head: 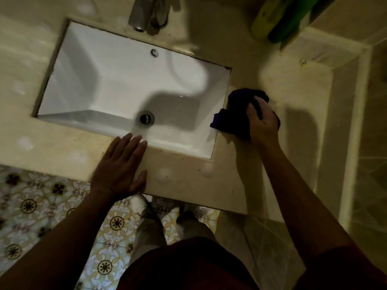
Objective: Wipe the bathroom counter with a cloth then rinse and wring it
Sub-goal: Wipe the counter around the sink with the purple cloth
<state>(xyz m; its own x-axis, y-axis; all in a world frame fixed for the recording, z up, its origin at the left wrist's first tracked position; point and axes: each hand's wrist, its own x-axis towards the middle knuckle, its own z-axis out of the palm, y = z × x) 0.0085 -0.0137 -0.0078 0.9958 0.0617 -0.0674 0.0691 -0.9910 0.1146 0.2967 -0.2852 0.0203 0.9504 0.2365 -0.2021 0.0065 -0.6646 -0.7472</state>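
Dark purple cloth sits bunched on the beige counter, just right of the sink's right edge, about level with the drain. Right hand is on top of it, fingers curled down into the fabric and gripping a fold; fingertips partly buried in the cloth, so exact finger spacing can't be read. Cloth sticks out from under the hand on the left and far sides, its left corner at the sink rim. Left hand lies flat, palm down, on the near counter strip in front of the sink, fingers straight and close together, thumb splayed to the right; fingertips reach the near rim of the basin. It holds nothing. White rectangular undermount sink is set in the counter, round metal drain near its near wall, small overflow hole on the far wall. Chrome faucet stands on the far side, spout over the basin. Yellow-green bottle rests at the far right of the counter, near the wall corner. Patterned floor tiles show below the near counter edge at left, beige tiled wall at right. Whole frame is dim and slightly motion-blurred.
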